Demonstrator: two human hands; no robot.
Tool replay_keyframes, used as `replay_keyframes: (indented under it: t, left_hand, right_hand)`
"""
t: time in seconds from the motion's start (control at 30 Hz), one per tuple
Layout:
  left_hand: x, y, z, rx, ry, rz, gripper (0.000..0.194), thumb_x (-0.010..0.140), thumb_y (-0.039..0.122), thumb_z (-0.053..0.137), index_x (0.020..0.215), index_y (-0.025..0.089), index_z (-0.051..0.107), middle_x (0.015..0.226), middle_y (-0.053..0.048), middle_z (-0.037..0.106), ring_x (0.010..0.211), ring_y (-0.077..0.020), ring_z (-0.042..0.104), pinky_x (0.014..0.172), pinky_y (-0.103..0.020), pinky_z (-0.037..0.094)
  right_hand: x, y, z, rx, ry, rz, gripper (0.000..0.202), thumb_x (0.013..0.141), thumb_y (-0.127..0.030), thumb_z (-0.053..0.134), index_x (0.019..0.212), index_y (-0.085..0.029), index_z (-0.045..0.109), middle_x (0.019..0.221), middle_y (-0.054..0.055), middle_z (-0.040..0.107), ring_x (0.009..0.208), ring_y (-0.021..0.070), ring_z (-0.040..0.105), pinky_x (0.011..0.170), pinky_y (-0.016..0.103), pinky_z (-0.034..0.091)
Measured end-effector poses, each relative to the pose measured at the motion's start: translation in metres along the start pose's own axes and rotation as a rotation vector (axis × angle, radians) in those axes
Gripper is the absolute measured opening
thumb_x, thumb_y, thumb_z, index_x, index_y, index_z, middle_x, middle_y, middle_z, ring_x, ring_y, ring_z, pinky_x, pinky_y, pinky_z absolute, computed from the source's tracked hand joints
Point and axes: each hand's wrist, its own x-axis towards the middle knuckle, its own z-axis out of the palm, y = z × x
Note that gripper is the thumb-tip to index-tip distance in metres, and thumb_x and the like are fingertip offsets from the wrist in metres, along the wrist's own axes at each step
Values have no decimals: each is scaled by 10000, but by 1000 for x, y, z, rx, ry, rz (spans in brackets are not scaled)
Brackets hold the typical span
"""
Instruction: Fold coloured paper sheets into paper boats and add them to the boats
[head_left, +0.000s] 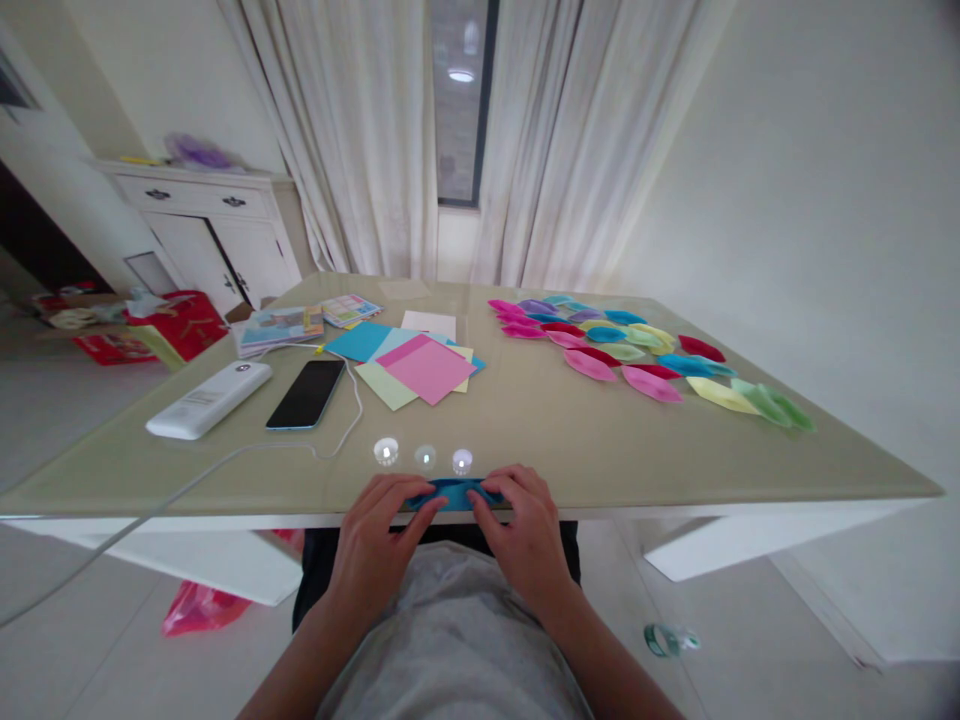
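A blue piece of folded paper [456,494] is stretched between my two hands at the table's near edge. My left hand [385,520] pinches its left end between thumb and fingers. At the other end, my right hand [517,520] holds it in the same kind of pinch. The fingertips hide both ends of the paper. Colourful folded paper shapes [589,364], pointed like leaves, lie in rows on the right of the table. A loose pile of square coloured paper sheets [427,368] rests beyond my hands, slightly left, with a pink sheet on top.
On the table's left are a white power bank [210,400], a black phone [306,394], a white cable [356,415] trailing off the near edge, and booklets [281,328]. Light reflections show just beyond my hands. A bottle [664,640] lies on the floor at right.
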Motion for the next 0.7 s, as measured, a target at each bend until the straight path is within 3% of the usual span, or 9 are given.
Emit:
replay_keyframes:
  t: [0.1, 0.27, 0.5, 0.7]
  left_hand:
    - [1, 1, -1, -5, -8, 12, 90, 1022, 321, 751, 1026, 232, 760, 990, -29, 795, 948, -206, 737, 888, -323, 582]
    - [2, -1, -4, 12, -28, 69, 97, 1033, 314, 738, 1036, 220, 764, 993, -31, 797, 958, -198, 733, 906, -312, 579]
    - [0, -5, -9, 26, -61, 121, 73, 1051, 268, 711, 1062, 214, 759, 1014, -35, 792, 967, -186, 723, 916, -297, 576]
    - [-1, -11, -14, 37, -84, 183, 128, 1072, 290, 677, 1039, 211, 773, 1012, -46, 780, 934, -178, 720, 879, -288, 589]
  right_hand:
    - [0, 0, -1, 2, -7, -5, 136, 995, -182, 703, 861, -206, 716, 893, 43, 728, 868, 242, 653, 835, 388, 484]
    - [-1, 1, 3, -42, 47, -67, 155, 953, -128, 701, 824, -211, 684, 860, 48, 711, 853, 250, 617, 816, 382, 496]
    - [-3, 0, 5, -81, 61, -128, 100, 979, -143, 706, 933, -215, 653, 873, 53, 705, 865, 263, 629, 839, 406, 509]
    - [-2, 3, -5, -23, -74, -200, 79, 1037, -154, 688, 1047, -231, 700, 1027, 65, 751, 975, 263, 657, 901, 427, 541]
